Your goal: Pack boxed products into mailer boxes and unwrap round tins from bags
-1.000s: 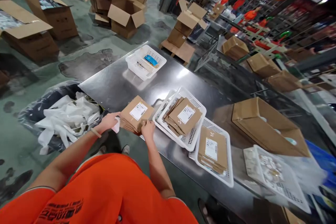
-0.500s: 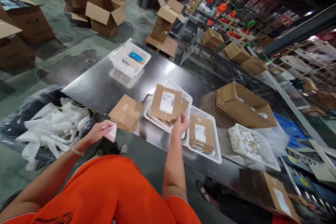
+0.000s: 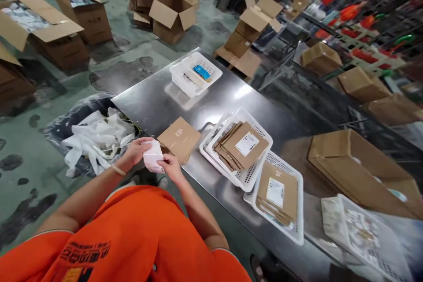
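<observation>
In front of my body, my left hand (image 3: pixel 138 150) is closed on a white label stack (image 3: pixel 153 153), which may be a small roll. The fingers of my right hand (image 3: pixel 172 167) pinch its lower right edge. Just beyond both hands, a pile of flat brown cardboard mailers (image 3: pixel 181 137) lies at the table's near edge. To the right, a white perforated basket (image 3: pixel 248 180) holds several mailers, the top cardboard mailer (image 3: pixel 259 139) bearing a white printed label. Beside it stands a second white basket (image 3: pixel 300 211) with more labelled mailers.
A bin lined with clear plastic (image 3: pixel 62 130), full of white backing strips (image 3: pixel 95 136), stands left of the metal table (image 3: pixel 148 97). A white basket (image 3: pixel 180 81) with a blue packet sits at the far end. A large carton (image 3: pixel 337 172) is on the right.
My right hand has let go of the labelled mailer, which now lies in the basket, and has moved left to the white labels in my left hand. The view has turned.
</observation>
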Tool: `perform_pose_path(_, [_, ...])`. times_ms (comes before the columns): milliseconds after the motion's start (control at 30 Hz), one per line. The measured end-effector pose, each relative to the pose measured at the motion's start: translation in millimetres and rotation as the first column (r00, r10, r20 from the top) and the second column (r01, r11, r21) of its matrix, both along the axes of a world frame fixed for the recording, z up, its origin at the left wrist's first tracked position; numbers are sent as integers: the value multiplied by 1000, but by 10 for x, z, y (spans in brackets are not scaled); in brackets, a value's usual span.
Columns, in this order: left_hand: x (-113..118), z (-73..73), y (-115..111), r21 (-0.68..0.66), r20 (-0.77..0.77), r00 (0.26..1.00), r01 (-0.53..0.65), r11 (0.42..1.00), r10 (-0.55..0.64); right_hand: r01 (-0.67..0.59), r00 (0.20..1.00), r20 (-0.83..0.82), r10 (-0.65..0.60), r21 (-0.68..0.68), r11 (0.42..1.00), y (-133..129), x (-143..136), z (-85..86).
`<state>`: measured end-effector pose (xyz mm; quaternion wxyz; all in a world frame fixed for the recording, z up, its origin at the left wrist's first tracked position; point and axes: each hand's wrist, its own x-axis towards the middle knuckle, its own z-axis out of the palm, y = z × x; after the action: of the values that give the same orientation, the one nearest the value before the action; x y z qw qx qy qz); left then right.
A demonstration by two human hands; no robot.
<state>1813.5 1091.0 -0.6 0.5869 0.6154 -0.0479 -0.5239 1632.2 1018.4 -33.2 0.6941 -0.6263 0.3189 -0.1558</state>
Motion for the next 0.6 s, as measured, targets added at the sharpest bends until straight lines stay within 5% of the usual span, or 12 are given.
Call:
perform_pose_path(167, [-46,-82,154,50,-37,999,20,999,-18,288,957,21,-288,34,957,-52,154,-23])
perform_pose_path(333, [-171,-143,268,-75,148,954,273,959,-260,228,974,-7,-228,62,972,-130,172,5])
perform_pose_path(600, [-189,-169,30,81,319,884,333,939,-341,397,917,-14,-398,-47,917,-98,7,-95])
